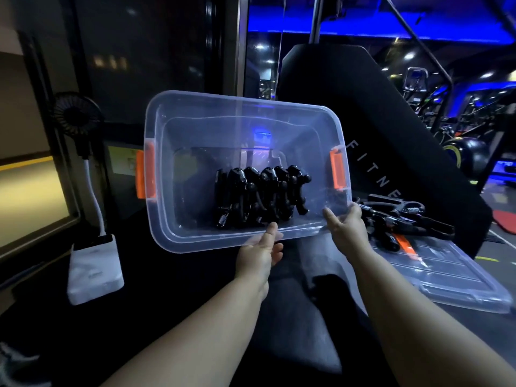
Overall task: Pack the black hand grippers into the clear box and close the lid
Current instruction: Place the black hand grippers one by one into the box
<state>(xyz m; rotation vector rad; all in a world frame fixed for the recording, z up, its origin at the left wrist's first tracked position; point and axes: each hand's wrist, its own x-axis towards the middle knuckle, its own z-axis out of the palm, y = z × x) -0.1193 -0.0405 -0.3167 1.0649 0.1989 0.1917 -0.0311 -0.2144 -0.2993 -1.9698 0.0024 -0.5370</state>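
Tilted clear box [195, 129], orange latches [337, 169], holds black hand grippers [259, 196].

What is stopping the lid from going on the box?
Loose grippers lie on the far end of the lid, right of the box; they must go in first. The left hand and right hand hold the box's near rim. Nothing covers its open top.

I can read only one piece of lettering: pale capitals F I T N E on the black pad [405, 141] just right of the clear box [212, 241]. They run down the pad's slanted face, and anything past the E is hidden from me. A yellowish label [122, 160] left of the box is too blurred to read.
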